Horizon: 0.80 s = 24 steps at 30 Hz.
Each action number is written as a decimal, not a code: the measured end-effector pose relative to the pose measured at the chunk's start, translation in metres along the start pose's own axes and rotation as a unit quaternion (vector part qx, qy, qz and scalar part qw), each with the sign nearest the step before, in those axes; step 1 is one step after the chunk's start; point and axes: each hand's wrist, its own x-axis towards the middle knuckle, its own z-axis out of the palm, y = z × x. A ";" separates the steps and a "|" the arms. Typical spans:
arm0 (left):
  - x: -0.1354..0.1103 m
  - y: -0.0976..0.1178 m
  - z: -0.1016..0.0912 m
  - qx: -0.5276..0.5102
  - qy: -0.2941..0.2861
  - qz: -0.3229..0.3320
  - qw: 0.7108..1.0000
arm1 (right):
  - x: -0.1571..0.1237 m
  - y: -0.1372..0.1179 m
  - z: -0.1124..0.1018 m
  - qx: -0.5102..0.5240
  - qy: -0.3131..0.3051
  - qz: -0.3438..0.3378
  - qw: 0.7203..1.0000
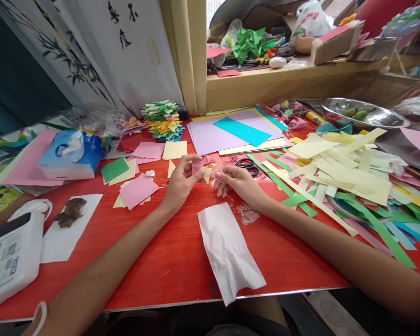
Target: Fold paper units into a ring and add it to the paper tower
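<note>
My left hand (180, 183) and my right hand (238, 183) meet over the red table (154, 252), fingers pinched on a small folded pink paper piece (197, 167) with a pale yellow bit beside it. Black scissors (249, 165) lie just behind my right hand. A crumpled white paper (229, 252) lies in front of both hands. Pink, yellow and green paper squares (137, 190) sit to the left of my left hand.
A heap of cut paper strips (349, 179) fills the right side. Stacked lilac and teal sheets (236, 133) lie behind, next to a pile of folded pieces (163, 120). A tissue pack (72, 154), a white container (10, 254) and a metal bowl (365, 114) stand around.
</note>
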 end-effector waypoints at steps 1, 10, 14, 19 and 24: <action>0.000 0.001 0.000 0.010 -0.008 0.001 1.000 | 0.000 0.000 0.000 0.002 0.001 -0.003 1.000; -0.002 -0.002 -0.002 0.037 -0.037 -0.027 0.998 | 0.001 0.003 -0.001 -0.004 0.002 -0.017 1.000; -0.002 -0.002 -0.003 0.053 -0.052 -0.020 0.997 | 0.000 0.003 -0.001 -0.019 -0.003 -0.018 1.000; -0.001 -0.002 -0.004 0.067 -0.067 -0.025 0.995 | -0.001 0.001 -0.001 -0.057 -0.016 -0.019 0.998; -0.001 -0.001 -0.004 0.081 -0.081 -0.027 0.993 | -0.001 0.002 -0.002 -0.076 -0.029 -0.013 0.997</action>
